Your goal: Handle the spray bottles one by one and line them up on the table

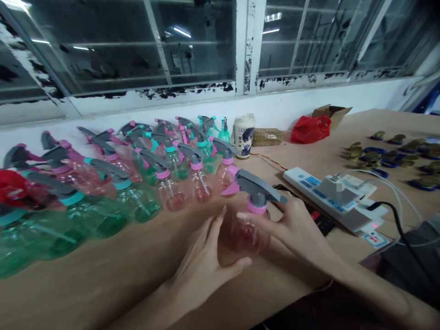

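Brown tabletop (85,293) under a window wall; landmark = white paper cup w/ dark print (244,137), contents hidden by lid. Clear pink round plastic spray btl w/ grey-&-pink trigger (249,236) is nearer the wearer than cup, dip tube inside. R hand (292,220) clamped on it, thumb below collar, other fingers partly hidden. L hand (202,261) just beside btl, thumb & fingers apart; can't tell if touching. L of cup: clear pink spray btls (172,195) & clear green round spray btls w/ teal collars (137,201), dip tubes visible in some; liquid, can't tell. R of cup: red plastic bag (311,129) by open brown cardboard box (332,111).
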Available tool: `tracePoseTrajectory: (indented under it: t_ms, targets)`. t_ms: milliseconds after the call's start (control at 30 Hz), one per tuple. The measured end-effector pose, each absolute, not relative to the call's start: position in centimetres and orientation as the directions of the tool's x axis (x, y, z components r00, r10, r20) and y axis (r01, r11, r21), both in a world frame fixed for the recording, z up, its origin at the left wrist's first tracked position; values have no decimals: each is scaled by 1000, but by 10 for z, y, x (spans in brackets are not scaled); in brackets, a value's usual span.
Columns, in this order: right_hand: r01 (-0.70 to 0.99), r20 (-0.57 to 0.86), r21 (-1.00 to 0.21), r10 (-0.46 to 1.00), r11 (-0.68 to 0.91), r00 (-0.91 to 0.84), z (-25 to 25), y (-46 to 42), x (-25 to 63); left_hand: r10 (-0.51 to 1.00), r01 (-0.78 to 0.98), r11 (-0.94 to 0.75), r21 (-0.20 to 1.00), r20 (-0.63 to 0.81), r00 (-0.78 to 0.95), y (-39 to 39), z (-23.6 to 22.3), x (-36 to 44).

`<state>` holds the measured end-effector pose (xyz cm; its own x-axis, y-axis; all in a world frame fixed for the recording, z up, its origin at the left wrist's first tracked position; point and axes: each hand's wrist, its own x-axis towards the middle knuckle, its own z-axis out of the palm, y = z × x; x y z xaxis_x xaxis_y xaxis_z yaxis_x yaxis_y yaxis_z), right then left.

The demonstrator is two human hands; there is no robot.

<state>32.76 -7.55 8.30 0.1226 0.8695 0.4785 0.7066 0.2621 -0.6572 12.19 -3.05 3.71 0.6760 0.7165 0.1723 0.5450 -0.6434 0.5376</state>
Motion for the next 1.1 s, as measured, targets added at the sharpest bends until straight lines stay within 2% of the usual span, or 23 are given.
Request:
tracePoseTrajectory:
  t_ms: [167,400,533,600,700,833,967,1100]
  targets:
    - [643,474,-679,880,354,17,81,-75,296,734,483,-615,622,230,638,-37,36,105]
    - [650,498,-613,858,449,-123,79,-69,273,764,426,-547,720,223,605,-36,33,86]
    - [534,398,-734,903,420,-163,77,-60,271,747,422,-555,717,205,632,-31,33,83]
    - [434,399,-785,897,442,-190,78,-54,268,733,414,-565,714,204,649,-29,33,83]
    - [357,432,-806,882,471,-188,84,-48,262,704,400,-600,693,219,676,-27,33,83]
    - [354,409,-823,896,443,-171,92,-43,255,682,423,-633,649,207,702,-23,35,83]
    - [377,449,-792,877,479,-171,92,-40,257,645,423,-661,621,181,743,-17,34,79]
    - [466,473,-738,867,488,-159,87,-35,265,599,485,-747,454,146,787,-10,22,65]
